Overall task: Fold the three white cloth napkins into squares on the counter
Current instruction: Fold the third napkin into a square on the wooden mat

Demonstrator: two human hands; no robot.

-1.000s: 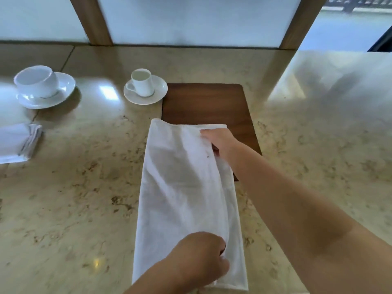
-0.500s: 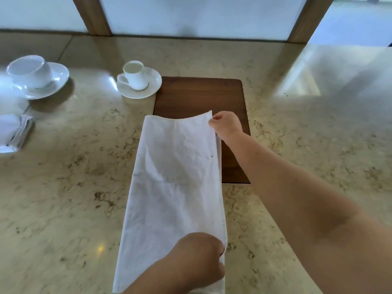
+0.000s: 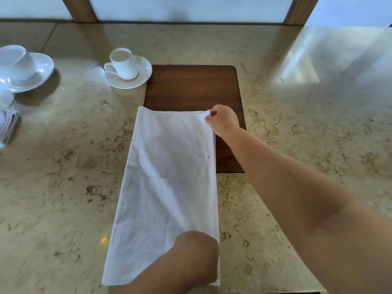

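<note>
A white cloth napkin point(image 3: 167, 187) lies as a long strip, folded in half lengthwise, running away from me down the middle of the counter. Its far end rests on a dark wooden board point(image 3: 191, 85). My right hand point(image 3: 222, 120) pinches the napkin's far right corner. My left hand point(image 3: 197, 253) grips the near right corner, fingers curled over the edge. A second, folded white napkin point(image 3: 6, 126) sits at the far left edge of the view, partly cut off.
The counter is beige marble point(image 3: 63, 187). A small white cup on a saucer point(image 3: 127, 68) stands just left of the board. A larger cup and saucer point(image 3: 21, 68) stands at the far left. Wooden window posts rise behind the counter.
My right hand has slid from the napkin's upper middle out to the far right corner and pinched it. The top layer now lies flatter and aligned along the right edge.
</note>
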